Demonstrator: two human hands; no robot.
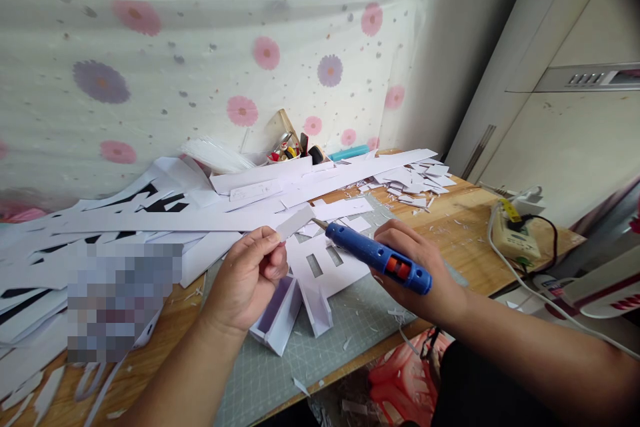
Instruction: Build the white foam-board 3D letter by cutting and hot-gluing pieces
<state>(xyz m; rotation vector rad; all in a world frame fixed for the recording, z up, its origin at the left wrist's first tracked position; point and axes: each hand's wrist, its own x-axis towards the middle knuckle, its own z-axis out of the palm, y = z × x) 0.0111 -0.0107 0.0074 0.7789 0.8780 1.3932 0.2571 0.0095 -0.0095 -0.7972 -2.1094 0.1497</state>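
Between the thumb and fingers of my left hand is a small strip of white board, pinched at its near end. My right hand is wrapped round a blue glue gun, its nozzle at the far end of the strip. Whether the tip touches the strip I cannot tell. Below the hands, a small folded white board box and an angled white piece stand on the grey-green cutting mat. Behind them lies a white panel with two rectangular cut-outs.
Long white board strips and sheets cover the table's left and back. A heap of white offcuts lies at the back right. A cup of tools stands by the wall. A power strip with cords sits on the right.
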